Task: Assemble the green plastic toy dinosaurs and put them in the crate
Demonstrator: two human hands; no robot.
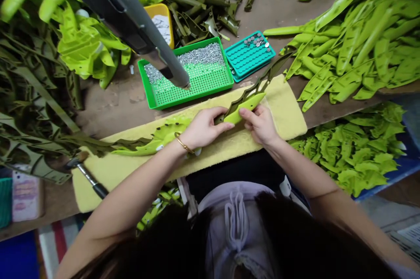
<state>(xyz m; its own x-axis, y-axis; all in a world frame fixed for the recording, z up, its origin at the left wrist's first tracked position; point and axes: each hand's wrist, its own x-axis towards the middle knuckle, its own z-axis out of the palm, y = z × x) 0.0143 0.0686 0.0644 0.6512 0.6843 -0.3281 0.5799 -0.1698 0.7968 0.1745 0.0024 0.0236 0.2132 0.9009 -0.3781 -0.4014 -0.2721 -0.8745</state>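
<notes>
My left hand (pixel 208 127) is closed on the left end of a long olive-green plastic strip (pixel 259 88) and a lime-green plastic piece (pixel 244 110) that lies along it. Thumb and fingers of my right hand (pixel 260 123) pinch the lime piece near its middle. Both parts are held just over a yellow cloth pad (pixel 288 110). Another lime-green part (pixel 167 134), joined to or lying against an olive strip (pixel 131 143), rests on the pad beside my left wrist. My left fingertips are partly hidden behind the parts.
A dark stick-shaped tool (pixel 131 21) hangs over a green tray (pixel 197 91) of small screws. Behind it stand a teal tray (pixel 241 58) with metal discs and a yellow container (pixel 169 21). Lime parts (pixel 361 34) pile up right, olive parts (pixel 29 95) left. A black-handled tool (pixel 88 176) lies left.
</notes>
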